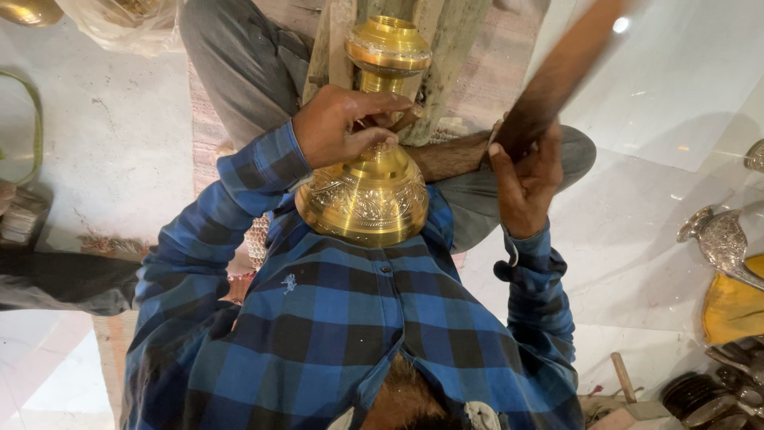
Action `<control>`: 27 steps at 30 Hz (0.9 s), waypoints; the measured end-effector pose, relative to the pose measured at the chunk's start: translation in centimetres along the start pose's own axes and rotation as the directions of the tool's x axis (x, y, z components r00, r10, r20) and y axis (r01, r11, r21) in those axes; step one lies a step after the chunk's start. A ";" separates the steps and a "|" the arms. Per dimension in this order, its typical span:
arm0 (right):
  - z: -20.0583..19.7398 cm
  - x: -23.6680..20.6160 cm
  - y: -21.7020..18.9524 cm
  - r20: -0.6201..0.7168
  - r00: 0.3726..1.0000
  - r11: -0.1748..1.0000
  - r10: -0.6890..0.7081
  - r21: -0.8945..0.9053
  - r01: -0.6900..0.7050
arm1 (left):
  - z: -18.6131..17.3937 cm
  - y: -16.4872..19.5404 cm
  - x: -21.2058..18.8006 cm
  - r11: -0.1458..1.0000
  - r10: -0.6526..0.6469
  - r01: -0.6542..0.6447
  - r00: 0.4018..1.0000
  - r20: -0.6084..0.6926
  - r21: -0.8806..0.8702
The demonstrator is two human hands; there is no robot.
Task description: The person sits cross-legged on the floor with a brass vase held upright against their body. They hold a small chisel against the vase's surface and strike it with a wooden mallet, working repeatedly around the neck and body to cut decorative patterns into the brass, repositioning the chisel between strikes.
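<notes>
My fingers [374, 102] on the left hand [342, 123] curl tight around the narrow neck of a brass vessel [370, 171], while those on my right hand [525, 179] wrap closed around a dark wooden stick [557, 80] that slants up and away to the right. The vessel is polished yellow metal: a bulbous, round base with an engraved floral band, a slim waist, then a flared, ringed top. It presses against my chest, base towards me, and its long axis points straight away from me, top end farthest. My sleeves are soft blue and black check cloth. Beyond the vessel I see my grey trouser legs, a rough wooden post [434, 72] between them, and a woven mat [211, 119] under me. The floor [111, 143] is pale, smooth stone, glossy on the right. Far right lie an embossed silver-coloured jug [720, 239] and a yellow cloth [732, 306].
</notes>
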State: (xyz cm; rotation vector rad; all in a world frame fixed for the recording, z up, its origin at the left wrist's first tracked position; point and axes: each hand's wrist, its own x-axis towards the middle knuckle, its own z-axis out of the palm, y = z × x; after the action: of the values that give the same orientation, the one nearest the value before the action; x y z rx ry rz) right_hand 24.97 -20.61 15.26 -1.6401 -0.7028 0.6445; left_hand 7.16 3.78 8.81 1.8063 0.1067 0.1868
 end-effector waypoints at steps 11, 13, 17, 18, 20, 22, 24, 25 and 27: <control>-1.3 -0.4 0.2 0.189 0.959 0.556 -0.214 -0.783 0.278 | -0.1 1.1 -0.4 0.998 -0.051 0.053 0.997 -0.061 0.025; -1.5 -0.4 0.2 0.163 0.959 0.543 -0.231 -0.796 0.266 | -0.1 1.3 -0.6 0.999 -0.043 0.045 0.996 -0.079 0.022; -1.5 -0.4 -0.3 0.115 0.989 0.894 -0.091 -0.428 0.132 | 0.1 1.5 -0.8 0.997 -0.066 0.069 0.991 -0.115 0.018; -1.5 -0.4 -0.4 0.168 0.980 0.850 -0.102 -0.498 0.174 | 0.1 1.4 -0.8 0.996 -0.082 0.085 0.990 -0.112 0.015; -1.2 -0.4 -0.4 0.228 0.965 0.523 -0.130 -0.811 0.262 | 0.1 1.3 -0.9 1.000 -0.015 0.019 0.989 -0.149 0.020; -1.1 -0.4 -0.5 0.219 0.969 0.441 -0.114 -0.863 0.247 | 0.3 1.1 -1.0 1.000 0.021 -0.024 0.984 -0.176 -0.016; -1.0 -0.5 -0.5 0.165 0.981 0.676 -0.098 -0.713 0.188 | 0.0 0.8 -1.3 0.997 0.033 -0.048 0.974 -0.224 -0.062; -0.9 -0.5 -0.4 0.148 0.986 0.716 -0.074 -0.680 0.156 | -0.1 0.7 -1.5 0.996 0.026 -0.045 0.975 -0.219 -0.082; -0.9 -0.6 -0.3 0.110 0.994 0.787 -0.027 -0.610 0.089 | -0.4 0.1 -1.9 0.992 0.019 -0.044 0.979 -0.204 -0.119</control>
State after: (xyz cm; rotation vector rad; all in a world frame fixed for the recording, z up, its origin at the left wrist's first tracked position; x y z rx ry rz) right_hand 25.22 -21.57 15.69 -2.1854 -1.1148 0.4704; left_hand 5.22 3.76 8.90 1.6633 0.2065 0.3925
